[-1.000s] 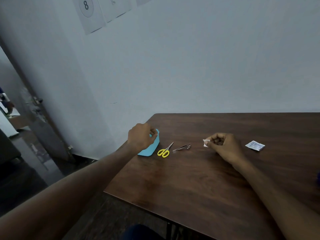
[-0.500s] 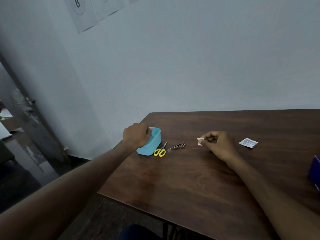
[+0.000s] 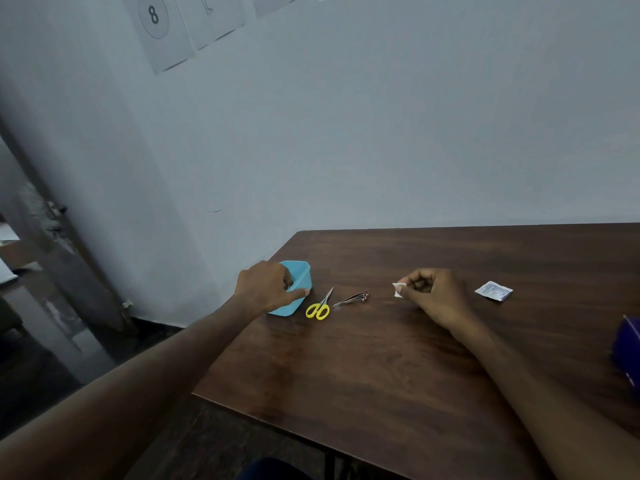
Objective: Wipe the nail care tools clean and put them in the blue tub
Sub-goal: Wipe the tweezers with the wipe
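Observation:
The blue tub (image 3: 301,277) stands near the left corner of the dark wooden table (image 3: 398,368). My left hand (image 3: 265,289) rests over its near left side, fingers inside the rim and thumb against the outer wall. Just right of the tub lie small scissors with yellow handles (image 3: 319,306), and beside them a metal nail clipper (image 3: 351,298). Farther right, my right hand (image 3: 433,294) is closed on a small white wipe (image 3: 398,290) held just above the table.
A torn white sachet (image 3: 493,291) lies right of my right hand. A dark blue box (image 3: 627,351) sits at the right edge of view. The table butts against the pale wall; its left edge drops to the floor.
My left hand has shifted from the tub's near side onto its rim, with fingers now inside it. My right hand still holds the wipe in the same spot.

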Motion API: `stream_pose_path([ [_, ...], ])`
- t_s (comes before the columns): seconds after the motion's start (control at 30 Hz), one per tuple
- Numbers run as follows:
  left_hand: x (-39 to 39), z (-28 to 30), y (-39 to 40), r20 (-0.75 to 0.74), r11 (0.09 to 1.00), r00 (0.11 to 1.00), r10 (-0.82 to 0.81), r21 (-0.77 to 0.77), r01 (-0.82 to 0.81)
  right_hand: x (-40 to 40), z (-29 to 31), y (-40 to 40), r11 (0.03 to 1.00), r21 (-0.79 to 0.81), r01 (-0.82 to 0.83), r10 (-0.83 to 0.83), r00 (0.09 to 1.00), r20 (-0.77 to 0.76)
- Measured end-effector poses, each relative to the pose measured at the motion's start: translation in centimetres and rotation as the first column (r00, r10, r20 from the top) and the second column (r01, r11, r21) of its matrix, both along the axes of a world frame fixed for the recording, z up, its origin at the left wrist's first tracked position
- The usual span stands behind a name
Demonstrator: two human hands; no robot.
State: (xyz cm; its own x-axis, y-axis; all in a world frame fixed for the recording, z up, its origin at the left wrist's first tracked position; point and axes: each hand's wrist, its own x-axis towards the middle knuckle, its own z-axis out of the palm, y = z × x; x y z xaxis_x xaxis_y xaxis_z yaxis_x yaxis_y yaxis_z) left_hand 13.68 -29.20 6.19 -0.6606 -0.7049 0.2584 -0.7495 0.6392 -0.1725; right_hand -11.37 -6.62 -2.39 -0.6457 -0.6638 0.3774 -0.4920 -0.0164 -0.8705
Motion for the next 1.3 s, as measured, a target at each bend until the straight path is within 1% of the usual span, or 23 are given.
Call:
stream_pose_path([
  [0.07,-0.1,0.1,0.3,-0.089,0.995,0.995,-0.052,-0.092,0.043,-0.1,-0.1,-0.1,1.0,-0.003,0.003,-0.003,1.0,0.005],
  [0.1,-0.4,0.3,0.6,-0.126,0.984,0.986,-0.11,-0.151,0.09,-0.1,-0.1,-0.1,1.0,-0.003,0.005,-0.005,1.0,0.007],
  [0.13,-0.9,0.5,1.1,-0.137,0.969,0.974,-0.178,-0.196,0.15,-0.1,-0.1,-0.1,1.0,-0.001,0.007,-0.007,1.0,0.004],
  [0.17,-1.4,0.6,1.6,-0.116,0.955,0.965,-0.237,-0.21,0.21,-0.1,-0.1,-0.1,1.0,0.002,0.008,-0.008,1.0,-0.002],
  [0.23,-2.8,0.8,2.8,-0.028,0.938,0.948,-0.318,-0.156,0.31,-0.1,-0.2,-0.2,1.0,0.003,0.007,-0.007,1.0,0.001],
  [0.3,-4.2,0.5,3.9,0.055,0.929,0.931,-0.361,-0.066,0.365,-0.1,-0.1,-0.1,1.0,0.007,0.002,-0.002,1.0,0.007],
  [0.37,-5.2,0.0,4.8,0.109,0.928,0.923,-0.37,-0.001,0.373,-0.1,-0.1,0.0,1.0,0.006,-0.003,0.003,1.0,0.014],
  [0.43,-5.7,-0.4,5.3,0.157,0.929,0.917,-0.367,0.014,0.37,-0.2,-0.2,0.1,1.0,0.004,-0.002,0.002,1.0,0.025],
  [0.53,-5.7,-1.0,5.5,0.167,0.94,0.926,-0.338,0.027,0.339,-0.3,-0.4,-0.1,1.0,0.004,-0.004,0.004,0.999,0.032],
  [0.73,-5.8,-1.9,5.6,0.057,0.96,0.959,-0.278,0.018,0.278,-0.2,-0.1,0.0,1.0,-0.004,-0.01,0.01,1.0,0.02],
  [0.87,-5.8,-2.4,5.3,-0.055,0.978,0.982,-0.182,0.09,0.186,0.0,0.0,0.1,1.0,0.004,-0.004,0.004,1.0,0.017],
  [1.1,-5.6,-2.5,4.6,-0.176,0.99,0.979,-0.103,0.082,0.119,0.1,0.2,0.3,1.0,0.002,0.006,-0.006,1.0,0.016],
  [1.2,-6.1,-2.7,4.3,-0.297,0.971,0.951,-0.079,0.194,0.141,0.1,0.3,0.3,1.0,0.0,0.015,-0.015,1.0,0.02],
  [1.3,-7.3,-3.0,5.1,-0.442,0.922,0.892,-0.097,0.297,0.248,0.1,0.4,0.4,1.0,0.0,0.021,-0.021,0.999,0.032],
])
